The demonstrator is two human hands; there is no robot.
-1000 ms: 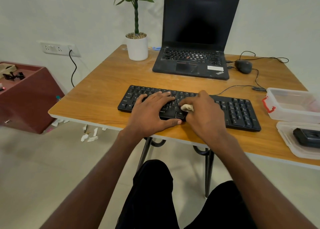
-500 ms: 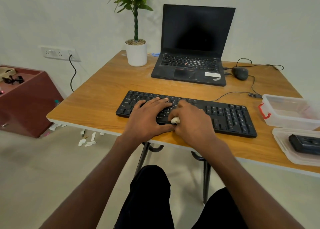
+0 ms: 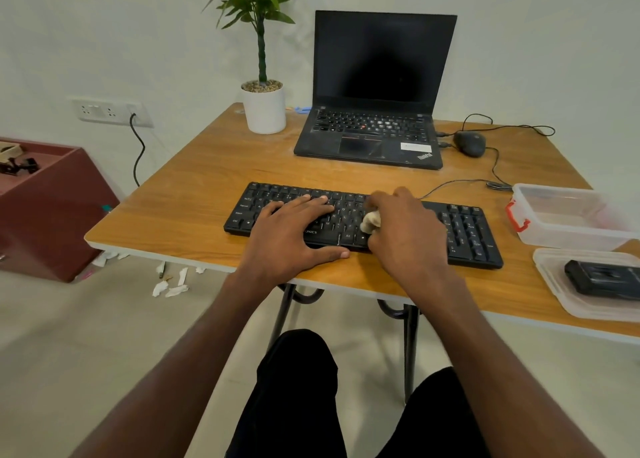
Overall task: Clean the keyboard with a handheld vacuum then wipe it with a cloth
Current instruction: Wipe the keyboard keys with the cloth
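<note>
Wooden table (image 3: 207, 184): black keyboard (image 3: 464, 232) laid near its front edge, steadied by flat, open left hand (image 3: 287, 236). Right hand (image 3: 405, 236), curled round a wadded pale cloth (image 3: 370, 221), shifted rightward since a half-second earlier; wiping judged underway.

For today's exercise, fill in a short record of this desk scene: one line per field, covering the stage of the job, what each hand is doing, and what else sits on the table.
stage: wiping, cloth on keys
left hand: flat on the keyboard, steadying it
right hand: grips a small pale cloth on the middle keys
table: wooden
behind keyboard: open laptop, screen dark; potted plant; wired mouse
right edge: clear tub; lid bearing a black device
</note>
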